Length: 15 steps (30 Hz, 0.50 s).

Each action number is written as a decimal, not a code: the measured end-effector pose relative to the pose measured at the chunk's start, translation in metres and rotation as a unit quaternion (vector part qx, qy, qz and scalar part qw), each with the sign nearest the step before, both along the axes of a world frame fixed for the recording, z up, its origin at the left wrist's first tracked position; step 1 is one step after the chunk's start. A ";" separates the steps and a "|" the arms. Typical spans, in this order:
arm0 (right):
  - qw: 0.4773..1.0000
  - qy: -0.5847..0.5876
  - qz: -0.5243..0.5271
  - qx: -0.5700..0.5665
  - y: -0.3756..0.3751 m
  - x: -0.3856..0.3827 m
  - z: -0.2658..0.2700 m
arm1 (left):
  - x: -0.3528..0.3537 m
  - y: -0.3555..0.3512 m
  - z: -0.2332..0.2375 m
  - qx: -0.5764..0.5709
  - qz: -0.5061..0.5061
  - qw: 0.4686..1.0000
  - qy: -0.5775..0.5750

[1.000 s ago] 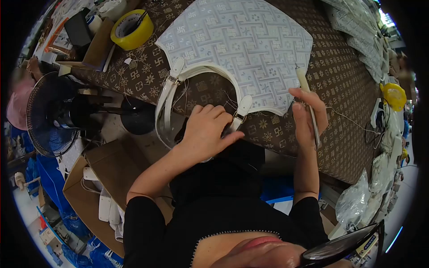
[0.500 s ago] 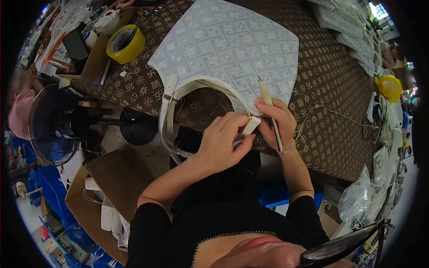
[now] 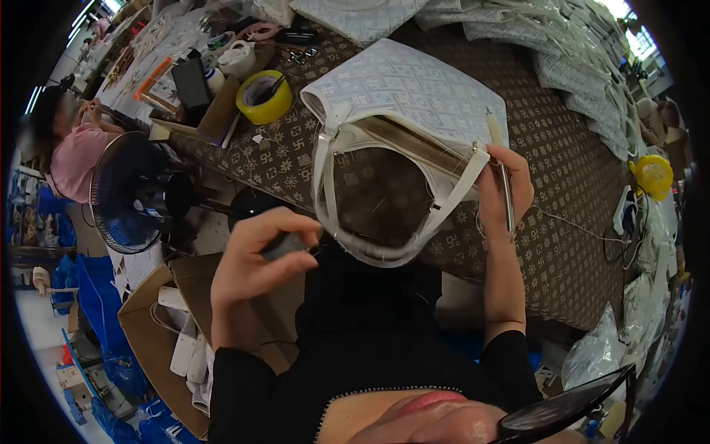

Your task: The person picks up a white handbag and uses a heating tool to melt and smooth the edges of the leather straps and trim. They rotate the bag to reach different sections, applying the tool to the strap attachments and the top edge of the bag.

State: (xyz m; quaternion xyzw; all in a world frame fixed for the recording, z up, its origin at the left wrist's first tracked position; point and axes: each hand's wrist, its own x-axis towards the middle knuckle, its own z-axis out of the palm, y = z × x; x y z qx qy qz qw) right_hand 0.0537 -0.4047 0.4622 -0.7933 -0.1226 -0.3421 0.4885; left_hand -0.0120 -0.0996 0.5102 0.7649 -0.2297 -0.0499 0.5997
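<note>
A pale grey patterned handbag (image 3: 414, 85) lies on the brown cloth, its zip opening towards me and its white strap (image 3: 381, 255) looped down over the table's near edge. My right hand (image 3: 506, 192) is closed around an awl (image 3: 506, 185) with a cream upper part, a metal shaft and a thin tip pointing up. Those same fingers touch the bag where the strap joins it, beside a small gold-coloured fitting (image 3: 475, 148). Left of the strap, my left hand (image 3: 255, 255) is in the air, thumb and fingers curved apart with nothing visible between them.
A roll of yellow tape (image 3: 264, 98) and a cardboard tray (image 3: 200, 122) stand at the back left. A black fan (image 3: 133, 192) is beside the table, near a person in pink (image 3: 78, 166). Stacked bag pieces (image 3: 562, 81) line the right. A carton (image 3: 148, 325) sits below left.
My left hand has let go of the strap end and moved left. My right hand has shifted right and up with the awl. The bag's opening has turned towards me and shows wider.
</note>
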 end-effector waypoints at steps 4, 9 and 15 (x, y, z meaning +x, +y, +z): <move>0.998 0.029 -0.008 0.062 -0.001 0.009 0.012 | 0.024 0.012 0.001 0.151 0.308 0.922 -0.178; 0.992 0.046 -0.011 0.120 -0.006 0.005 0.021 | 0.089 -0.001 -0.020 0.273 0.161 0.912 -0.260; 0.987 0.058 -0.050 0.142 -0.026 0.007 0.036 | 0.097 -0.037 -0.002 0.243 -0.132 0.947 -0.165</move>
